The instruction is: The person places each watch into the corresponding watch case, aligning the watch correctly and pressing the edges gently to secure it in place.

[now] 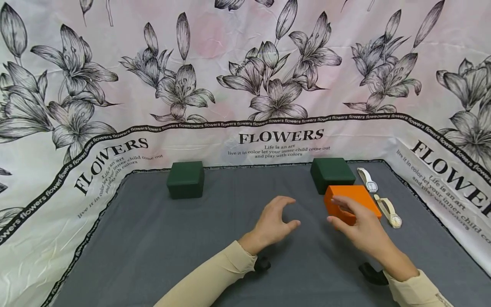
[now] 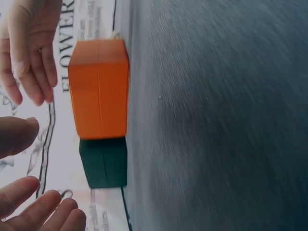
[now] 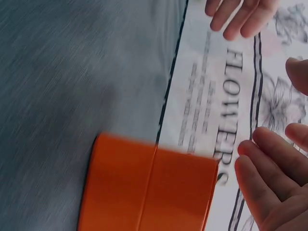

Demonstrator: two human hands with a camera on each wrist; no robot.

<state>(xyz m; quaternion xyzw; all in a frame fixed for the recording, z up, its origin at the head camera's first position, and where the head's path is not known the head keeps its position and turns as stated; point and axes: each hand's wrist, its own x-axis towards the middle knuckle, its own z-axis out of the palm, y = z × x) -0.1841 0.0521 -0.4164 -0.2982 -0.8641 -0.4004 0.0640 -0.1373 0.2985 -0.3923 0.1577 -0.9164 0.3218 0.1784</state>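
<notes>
My left hand (image 1: 271, 224) hovers over the grey cloth with nothing in it, thumb and fingers spread apart. Over on the right, my right hand (image 1: 362, 228) is also empty, its fingers relaxed, in front of an orange box (image 1: 354, 196). In the right wrist view the fingers of that hand (image 3: 274, 183) are apart from the orange box (image 3: 149, 187). Directly behind it stands a dark green box (image 1: 333, 170). Two wristwatches lie right of the boxes: one with a white strap (image 1: 367, 179), one with a cream strap and round dial (image 1: 389, 211).
A second green box (image 1: 186, 180) stands at the back left of the grey cloth (image 1: 153, 238). Behind and along both sides rises a white sheet (image 1: 215, 145) printed with lilies and lettering. Dark objects (image 1: 374, 273) show under the wrists.
</notes>
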